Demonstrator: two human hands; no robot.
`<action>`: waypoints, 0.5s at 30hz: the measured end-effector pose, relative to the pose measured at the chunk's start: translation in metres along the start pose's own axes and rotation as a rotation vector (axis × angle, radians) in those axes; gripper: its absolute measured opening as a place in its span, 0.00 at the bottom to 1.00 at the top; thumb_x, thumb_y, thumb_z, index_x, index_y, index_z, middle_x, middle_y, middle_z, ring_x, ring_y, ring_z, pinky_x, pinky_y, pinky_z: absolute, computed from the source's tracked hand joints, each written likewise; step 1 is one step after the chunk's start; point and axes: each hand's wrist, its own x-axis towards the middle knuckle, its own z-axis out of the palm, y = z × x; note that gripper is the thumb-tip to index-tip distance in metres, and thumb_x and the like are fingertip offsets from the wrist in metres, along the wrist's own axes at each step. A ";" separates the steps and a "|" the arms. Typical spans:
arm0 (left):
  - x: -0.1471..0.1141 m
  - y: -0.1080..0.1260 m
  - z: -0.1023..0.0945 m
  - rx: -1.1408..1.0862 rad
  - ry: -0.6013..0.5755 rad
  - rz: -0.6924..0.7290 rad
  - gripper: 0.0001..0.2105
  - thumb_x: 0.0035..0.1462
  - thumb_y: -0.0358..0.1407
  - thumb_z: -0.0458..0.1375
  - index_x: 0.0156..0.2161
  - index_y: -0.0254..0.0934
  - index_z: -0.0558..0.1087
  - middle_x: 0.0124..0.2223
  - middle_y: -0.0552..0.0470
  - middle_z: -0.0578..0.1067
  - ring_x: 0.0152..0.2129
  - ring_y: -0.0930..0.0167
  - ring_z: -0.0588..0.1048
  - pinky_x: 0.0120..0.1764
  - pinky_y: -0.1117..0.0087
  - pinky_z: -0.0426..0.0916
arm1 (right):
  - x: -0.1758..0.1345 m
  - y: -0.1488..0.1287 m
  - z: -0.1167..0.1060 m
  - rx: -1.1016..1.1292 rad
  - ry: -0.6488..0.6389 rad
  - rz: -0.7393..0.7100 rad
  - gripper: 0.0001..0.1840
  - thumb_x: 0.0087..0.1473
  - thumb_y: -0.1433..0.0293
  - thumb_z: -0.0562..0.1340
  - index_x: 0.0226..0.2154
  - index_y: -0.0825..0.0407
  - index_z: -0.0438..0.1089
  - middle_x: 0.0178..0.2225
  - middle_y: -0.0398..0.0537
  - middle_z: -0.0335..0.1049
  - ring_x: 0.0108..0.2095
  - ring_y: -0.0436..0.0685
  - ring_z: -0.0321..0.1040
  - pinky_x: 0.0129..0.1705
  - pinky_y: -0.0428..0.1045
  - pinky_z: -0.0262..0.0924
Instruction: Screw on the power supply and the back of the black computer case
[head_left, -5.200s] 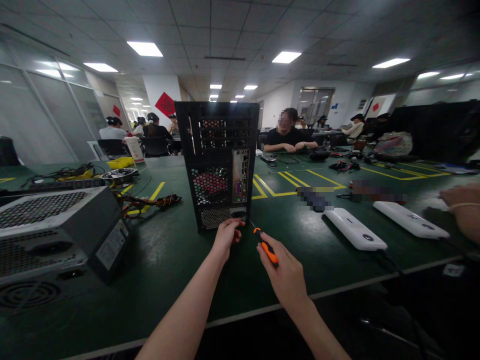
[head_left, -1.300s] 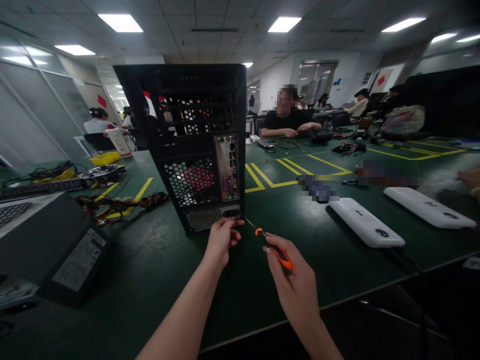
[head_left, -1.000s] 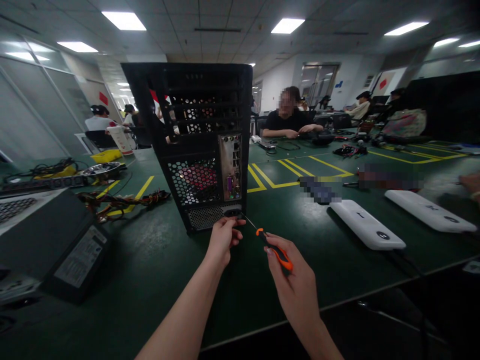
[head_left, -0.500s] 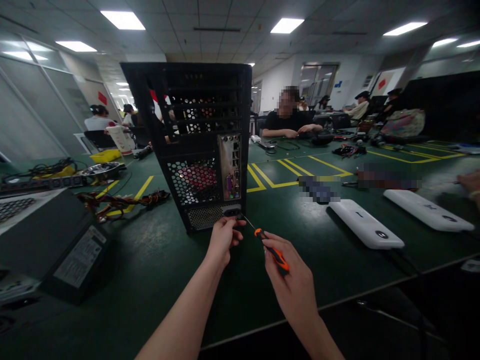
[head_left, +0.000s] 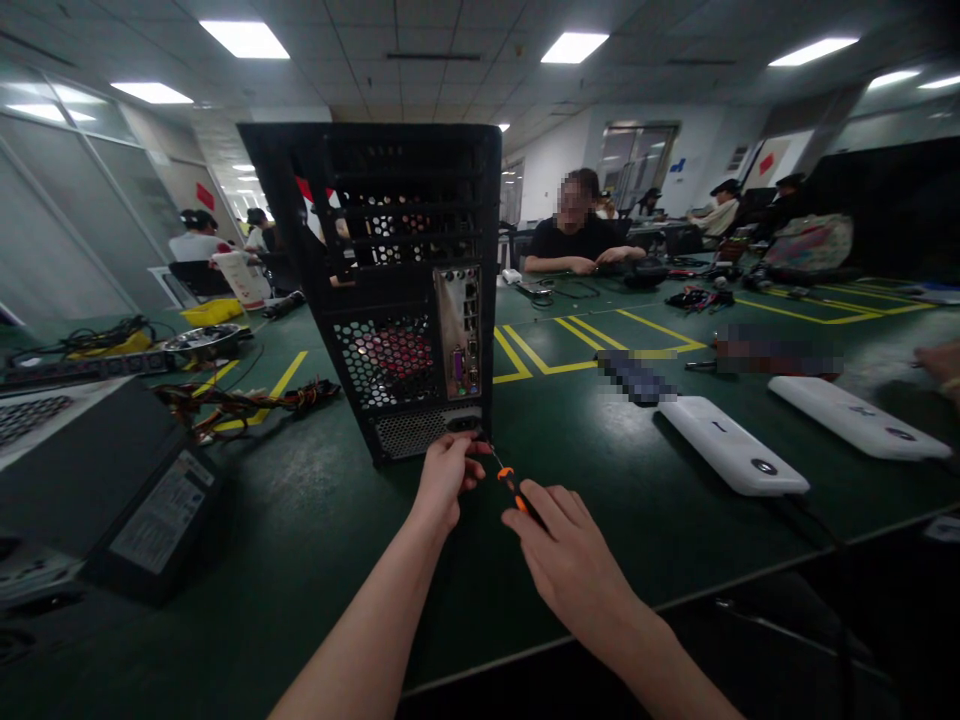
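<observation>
A black computer case (head_left: 371,290) stands upright on the green table, its rear panel facing me. Low at its back is a fitted power supply (head_left: 409,435) with a mesh grille and a socket. My left hand (head_left: 446,475) is at the lower right corner of the panel, thumb and fingers pinched together; whatever they hold is hidden. My right hand (head_left: 570,550) is wrapped round the orange-and-black handle of a screwdriver (head_left: 509,482). The thin shaft points up and left to the case's corner, beside my left fingertips. Contact between the tip and a screw cannot be made out.
A loose grey power supply (head_left: 120,490) lies at the left, with bundled cables (head_left: 247,405) behind it. Two white power banks (head_left: 731,450) lie at the right. Across the table sits a person (head_left: 576,240). Another hand (head_left: 941,365) shows at the right edge.
My right hand has turned over round the handle and covers more of it. The screwdriver has shifted slightly down and left, its shaft now steeper. My left hand has barely moved.
</observation>
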 end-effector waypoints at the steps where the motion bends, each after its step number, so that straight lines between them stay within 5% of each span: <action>1: 0.000 0.000 0.000 0.001 -0.001 0.004 0.08 0.48 0.28 0.49 0.36 0.31 0.64 0.27 0.50 0.71 0.11 0.82 0.62 0.13 0.81 0.47 | 0.001 0.002 -0.002 0.016 -0.019 0.003 0.14 0.49 0.80 0.49 0.33 0.53 0.67 0.39 0.55 0.64 0.36 0.58 0.62 0.36 0.55 0.60; 7: 0.002 -0.004 -0.001 -0.007 -0.014 0.031 0.09 0.48 0.30 0.50 0.36 0.31 0.64 0.28 0.49 0.72 0.11 0.82 0.62 0.13 0.80 0.49 | 0.002 0.007 -0.007 0.328 -0.005 0.276 0.11 0.52 0.75 0.51 0.39 0.52 0.63 0.36 0.49 0.63 0.36 0.52 0.63 0.38 0.49 0.60; 15: 0.005 -0.007 -0.001 -0.013 -0.023 0.050 0.09 0.48 0.31 0.50 0.37 0.31 0.64 0.31 0.47 0.73 0.12 0.82 0.63 0.13 0.80 0.49 | 0.003 -0.011 0.000 0.381 0.145 0.459 0.10 0.54 0.69 0.51 0.39 0.51 0.63 0.36 0.46 0.68 0.35 0.52 0.67 0.37 0.48 0.62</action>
